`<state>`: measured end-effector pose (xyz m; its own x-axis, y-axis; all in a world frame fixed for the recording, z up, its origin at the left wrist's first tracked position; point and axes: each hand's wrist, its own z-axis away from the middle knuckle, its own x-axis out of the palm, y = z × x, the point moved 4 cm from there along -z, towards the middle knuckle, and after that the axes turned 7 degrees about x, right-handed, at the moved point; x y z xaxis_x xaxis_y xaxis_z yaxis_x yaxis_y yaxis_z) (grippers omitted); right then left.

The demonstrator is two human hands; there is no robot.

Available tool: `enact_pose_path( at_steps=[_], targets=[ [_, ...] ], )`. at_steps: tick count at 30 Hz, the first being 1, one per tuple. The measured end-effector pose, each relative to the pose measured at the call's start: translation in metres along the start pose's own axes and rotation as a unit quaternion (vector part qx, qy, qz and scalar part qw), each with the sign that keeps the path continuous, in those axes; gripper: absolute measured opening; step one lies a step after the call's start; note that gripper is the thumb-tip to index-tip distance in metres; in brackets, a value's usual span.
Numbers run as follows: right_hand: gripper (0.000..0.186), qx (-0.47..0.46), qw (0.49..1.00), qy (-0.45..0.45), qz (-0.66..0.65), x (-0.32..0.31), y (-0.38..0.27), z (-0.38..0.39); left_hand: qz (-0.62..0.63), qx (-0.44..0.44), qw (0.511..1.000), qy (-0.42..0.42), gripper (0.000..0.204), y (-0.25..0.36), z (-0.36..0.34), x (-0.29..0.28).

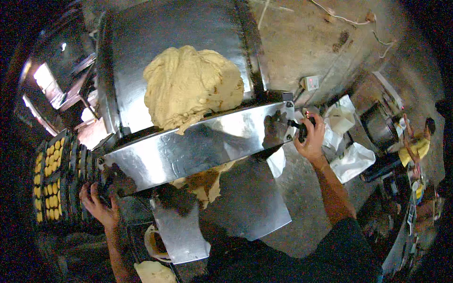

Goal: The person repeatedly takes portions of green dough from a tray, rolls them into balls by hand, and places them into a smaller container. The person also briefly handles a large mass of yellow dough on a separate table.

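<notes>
A large lump of pale yellow dough point(191, 87) rests on the sloping metal chute of a machine, its lower edge drooping over a shiny metal guard point(188, 148). At the guard's right end my right hand point(310, 139) has its fingers bent round a black knob point(296, 125). My left hand point(100, 207) is at the guard's left end, fingers curled; what lies inside them is dark and hard to see. Below the guard a ragged sheet of dough point(206, 184) hangs over a metal plate point(250, 200).
Racked trays point(53, 181) of small yellow dough pieces stand at the left. A pale container point(155, 240) and another dough lump point(155, 272) lie at the lower left. White bags point(353, 162), a dark pot point(379, 125) and a wall socket point(311, 83) are at the right.
</notes>
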<state>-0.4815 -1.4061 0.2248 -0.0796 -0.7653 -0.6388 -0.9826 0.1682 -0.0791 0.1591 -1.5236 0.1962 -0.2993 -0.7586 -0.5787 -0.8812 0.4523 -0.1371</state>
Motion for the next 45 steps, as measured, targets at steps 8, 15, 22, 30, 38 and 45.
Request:
enact_pose_path(
  at_steps=[8, 15, 22, 30, 38, 45],
  targets=[
    [0.076, -0.085, 0.99, -0.075, -0.08, 0.027, -0.12, -0.082, -0.017, -0.033, 0.999, -0.007, 0.059, 0.006, -0.008, -0.01],
    [0.091, 0.09, 0.922, -0.259, -0.272, 0.184, -0.246, -0.219, 0.001, -0.065, 0.997, -0.031, 0.057, 0.011, -0.014, -0.009],
    [0.06, -0.109, 0.971, -0.139, -0.162, 0.161, -0.349, -0.166, 0.029, -0.059, 0.997, -0.031, 0.059, 0.008, -0.016, -0.009],
    [0.067, -0.039, 0.982, -0.183, -0.01, 0.133, -0.394, -0.107, 0.021, -0.069, 0.997, -0.009, 0.055, 0.017, -0.017, -0.021],
    [0.048, 0.121, 0.854, -0.427, -0.272, -0.012, -0.288, 0.335, 0.082, -0.051, 0.994, -0.048, 0.062, 0.038, 0.036, -0.052],
    [0.042, 0.628, 0.617, -0.472, 0.04, -0.398, -0.122, 0.791, 0.52, -0.154, 0.738, -0.401, 0.032, 0.183, 0.335, -0.06]
  ],
)
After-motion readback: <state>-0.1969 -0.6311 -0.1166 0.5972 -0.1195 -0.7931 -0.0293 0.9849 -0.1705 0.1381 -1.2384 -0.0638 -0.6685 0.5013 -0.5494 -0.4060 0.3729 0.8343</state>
